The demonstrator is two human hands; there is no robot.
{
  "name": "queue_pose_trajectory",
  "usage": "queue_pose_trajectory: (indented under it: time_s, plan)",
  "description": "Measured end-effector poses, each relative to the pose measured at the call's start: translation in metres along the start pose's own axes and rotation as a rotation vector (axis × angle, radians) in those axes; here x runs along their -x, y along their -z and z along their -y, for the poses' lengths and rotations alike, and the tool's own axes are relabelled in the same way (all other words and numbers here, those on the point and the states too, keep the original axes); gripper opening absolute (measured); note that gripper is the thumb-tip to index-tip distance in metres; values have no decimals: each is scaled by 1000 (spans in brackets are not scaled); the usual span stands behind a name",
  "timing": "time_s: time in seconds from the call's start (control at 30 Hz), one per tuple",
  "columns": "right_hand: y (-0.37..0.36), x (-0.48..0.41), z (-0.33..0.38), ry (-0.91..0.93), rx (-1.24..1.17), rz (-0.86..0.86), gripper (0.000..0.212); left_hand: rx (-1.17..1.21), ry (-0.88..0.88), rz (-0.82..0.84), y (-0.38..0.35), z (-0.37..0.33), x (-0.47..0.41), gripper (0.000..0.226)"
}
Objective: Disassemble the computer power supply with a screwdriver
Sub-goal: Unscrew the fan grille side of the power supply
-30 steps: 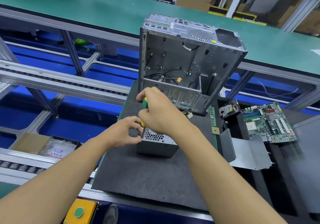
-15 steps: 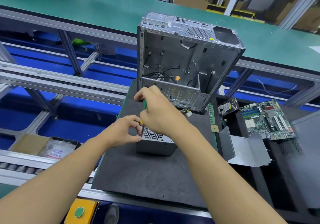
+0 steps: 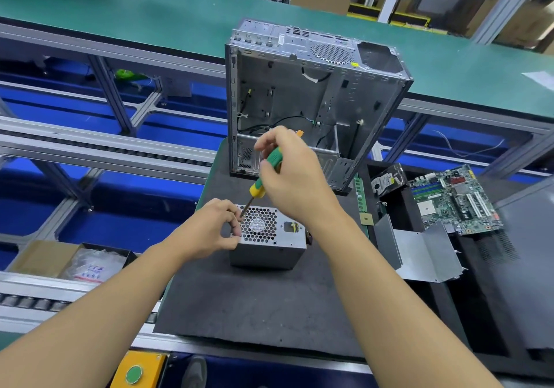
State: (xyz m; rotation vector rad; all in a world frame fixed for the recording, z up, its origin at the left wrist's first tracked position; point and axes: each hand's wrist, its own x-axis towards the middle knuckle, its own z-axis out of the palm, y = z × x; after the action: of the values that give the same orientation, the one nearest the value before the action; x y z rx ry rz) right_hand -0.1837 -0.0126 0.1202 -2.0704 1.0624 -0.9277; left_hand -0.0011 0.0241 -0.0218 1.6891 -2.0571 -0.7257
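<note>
Power supply (image 3: 266,255): grey metal box, honeycomb fan grille facing up, sitting flat on the dark foam mat (image 3: 239,306) that covers the work surface, just in front of the open computer case (image 3: 299,96).

Screwdriver (image 3: 258,189): green and yellow handle, tilted, shaft running down-left to the grille's near-left corner.

Right hand (image 3: 290,174): above the unit, fingers wrapped round the handle.

Left hand (image 3: 209,231): at the unit's left edge, fingers curled and pinching round the lower end of the shaft, thumb against the box's upper rim. Tip itself is hidden by the fingers.

Case stands upright, side panel off, a few loose cables inside.

Right of the mat: motherboard (image 3: 455,198) lying flat, hard drive (image 3: 386,180) beside it, a bent sheet-metal bracket (image 3: 419,252) nearer.

Left and lower: cardboard box (image 3: 39,255) with a plastic bag.

Behind the case: green conveyor belt (image 3: 150,12).

Bottom edge: yellow box with green button (image 3: 134,374).
</note>
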Motion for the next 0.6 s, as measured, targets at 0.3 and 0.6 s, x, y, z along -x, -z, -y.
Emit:
queue_pose_trajectory:
  time_s: [0.3, 0.6]
  plan:
    - [15, 4, -27, -25, 35, -58, 29, 316, 150, -140, 3, -7, -10, 15]
    - [52, 24, -53, 28, 236, 203, 31, 1274, 187, -89, -7, -68, -51, 6]
